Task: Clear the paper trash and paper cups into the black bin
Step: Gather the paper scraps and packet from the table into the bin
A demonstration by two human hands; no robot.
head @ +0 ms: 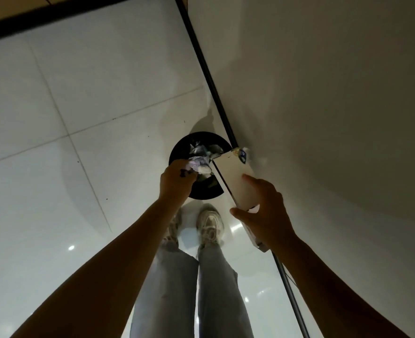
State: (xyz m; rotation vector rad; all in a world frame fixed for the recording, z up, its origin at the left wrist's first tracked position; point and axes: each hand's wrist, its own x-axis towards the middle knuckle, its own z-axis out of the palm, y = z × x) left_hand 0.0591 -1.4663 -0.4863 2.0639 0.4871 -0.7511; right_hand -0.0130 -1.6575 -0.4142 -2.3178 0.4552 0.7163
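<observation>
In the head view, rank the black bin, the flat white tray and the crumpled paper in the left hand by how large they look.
1. flat white tray, though it is held nearer the camera, so this may flatter it.
2. black bin, partly hidden by the left hand and the tray; close to the tray in apparent size.
3. crumpled paper, clearly smallest.

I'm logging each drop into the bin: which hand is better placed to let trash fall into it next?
Probably the left. The left hand grips crumpled paper directly above the open black bin. The right hand holds a flat white board off to the bin's side.
</observation>
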